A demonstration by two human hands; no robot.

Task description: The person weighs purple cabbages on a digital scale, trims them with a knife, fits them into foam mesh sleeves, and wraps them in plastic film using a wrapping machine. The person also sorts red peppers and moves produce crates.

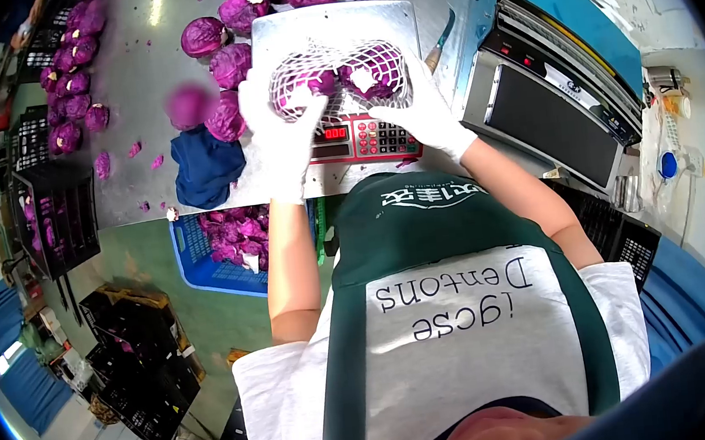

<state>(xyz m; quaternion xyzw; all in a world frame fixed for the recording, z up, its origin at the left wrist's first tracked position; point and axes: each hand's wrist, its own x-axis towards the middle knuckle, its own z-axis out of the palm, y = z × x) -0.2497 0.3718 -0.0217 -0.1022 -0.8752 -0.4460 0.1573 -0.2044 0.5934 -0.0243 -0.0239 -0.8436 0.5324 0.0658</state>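
Note:
Two purple cabbages in a white mesh net (371, 81) rest on the steel plate of a scale (325, 27). My left hand (282, 121), in a white glove, grips the left side of the net, its thumb over the front. At the right side, my right hand (422, 110), also gloved in white, grips the net near its cabbage. Below the net, between my hands, is the scale's red control panel (364, 138) with a lit display.
Loose purple cabbages (203, 37) lie left of and behind the scale. A dark blue cloth (207, 166) sits by the table's front edge, above a blue basket (196, 265) of purple leaves. A knife (440, 42) lies between the scale and a blue-and-black machine (552, 86).

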